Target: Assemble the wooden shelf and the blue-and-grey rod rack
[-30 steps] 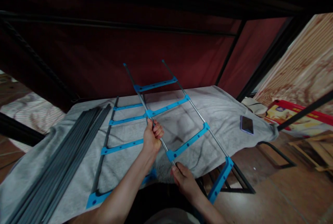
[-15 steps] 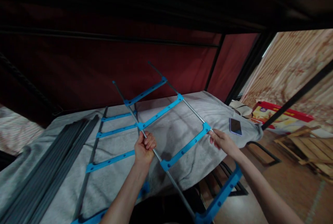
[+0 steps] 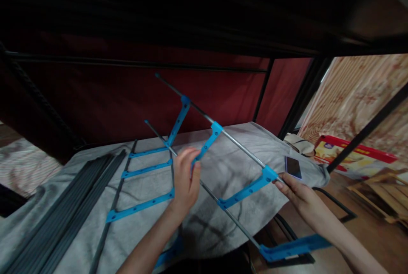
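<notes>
A ladder-like frame of two grey metal tubes (image 3: 240,147) joined by blue plastic crossbars (image 3: 245,193) is held tilted over the bed. My right hand (image 3: 298,195) grips its right tube just below a blue crossbar's end. Over the left tube, my left hand (image 3: 186,180) has its fingers raised and its thumb apart, beside another crossbar that it partly hides. Whether its palm touches the tube I cannot tell. A second frame with similar blue crossbars (image 3: 140,211) lies flat on the grey blanket (image 3: 149,235), to the left of my left hand.
A bundle of loose grey tubes (image 3: 68,208) lies on the blanket's left side. A phone (image 3: 293,167) rests near the right edge. Dark metal bars (image 3: 266,91) and a red panel (image 3: 127,104) enclose the back. A red-and-yellow box (image 3: 350,155) and wooden pieces (image 3: 379,197) stand at right.
My left hand has loosened from the left tube and its fingers have risen. The held frame has rolled, its right side higher. My right hand has moved slightly right and down in view.
</notes>
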{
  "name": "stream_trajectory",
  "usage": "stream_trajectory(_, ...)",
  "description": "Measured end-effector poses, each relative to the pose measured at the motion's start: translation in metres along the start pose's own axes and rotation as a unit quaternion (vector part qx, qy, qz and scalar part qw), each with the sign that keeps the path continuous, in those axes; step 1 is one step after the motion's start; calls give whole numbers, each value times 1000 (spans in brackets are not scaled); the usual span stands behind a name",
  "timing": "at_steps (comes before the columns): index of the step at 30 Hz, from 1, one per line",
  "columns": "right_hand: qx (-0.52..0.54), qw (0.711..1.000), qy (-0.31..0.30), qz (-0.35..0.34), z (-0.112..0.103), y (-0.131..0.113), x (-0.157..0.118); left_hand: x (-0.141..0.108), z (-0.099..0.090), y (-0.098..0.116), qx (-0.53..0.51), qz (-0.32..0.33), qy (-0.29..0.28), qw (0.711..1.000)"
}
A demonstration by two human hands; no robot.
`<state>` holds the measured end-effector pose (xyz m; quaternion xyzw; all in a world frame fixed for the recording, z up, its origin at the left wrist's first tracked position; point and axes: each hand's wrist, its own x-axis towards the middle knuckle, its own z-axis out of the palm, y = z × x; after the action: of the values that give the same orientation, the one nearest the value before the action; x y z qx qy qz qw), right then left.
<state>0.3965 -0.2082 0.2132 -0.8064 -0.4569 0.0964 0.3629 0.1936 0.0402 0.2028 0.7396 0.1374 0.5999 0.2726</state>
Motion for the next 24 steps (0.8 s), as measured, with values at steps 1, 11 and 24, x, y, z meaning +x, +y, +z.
stream_trajectory(1,-20,1000,-2,-4,2,-2,-4,9,6,15,13,63,-60,996)
stream_trajectory(11,-61,998,-13,-30,15,-11,-35,22,77,42,-23,190,-329,925)
stream_trajectory(24,-66,997,-23,-36,8,18,-45,-4,83,47,-54,190,-327,924)
